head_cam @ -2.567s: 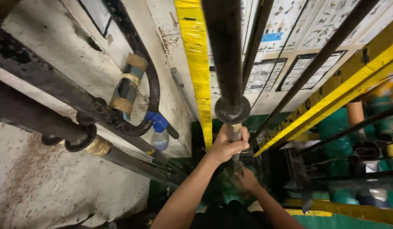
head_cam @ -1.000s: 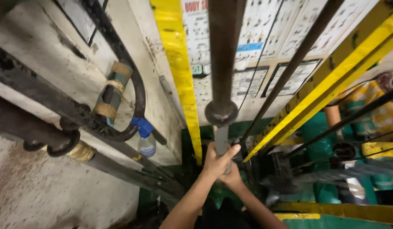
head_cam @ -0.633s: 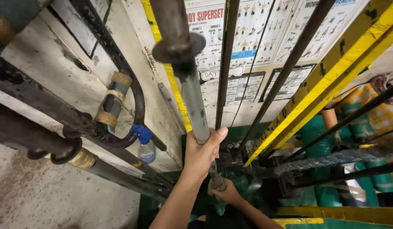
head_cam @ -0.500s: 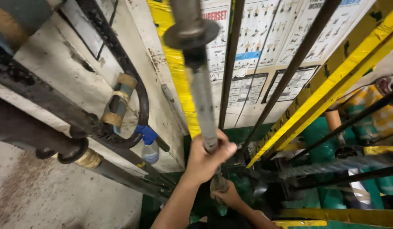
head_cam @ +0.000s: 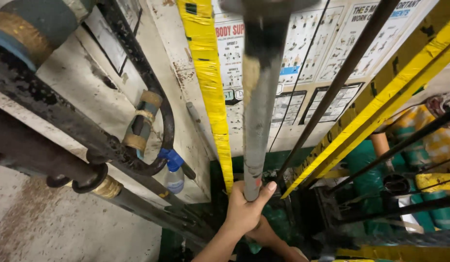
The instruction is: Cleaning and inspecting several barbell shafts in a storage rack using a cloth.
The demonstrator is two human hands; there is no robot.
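I hold a long grey metal bar (head_cam: 256,121) upright in front of me; its dark collar is at the top edge of the view. My left hand (head_cam: 244,211) is wrapped around the bar low down, thumb up along its right side. Just beneath it my right hand (head_cam: 273,238) closes around the bar's lower part, partly hidden behind the left wrist. The bar's bottom end is out of sight among dark and green things below.
A yellow-taped post (head_cam: 208,87) stands left of the bar, before a wall of exercise posters (head_cam: 307,63). Dark rods (head_cam: 341,82) and a yellow-black beam (head_cam: 385,106) lean at right. A blue-capped plastic bottle (head_cam: 174,175) and a black hose (head_cam: 159,116) sit at left; green-wrapped rolls (head_cam: 366,174) at right.
The bar has come up and closer to the camera, swinging left and back to the middle; its collar has risen to the top edge. Both hands stay on the bar.
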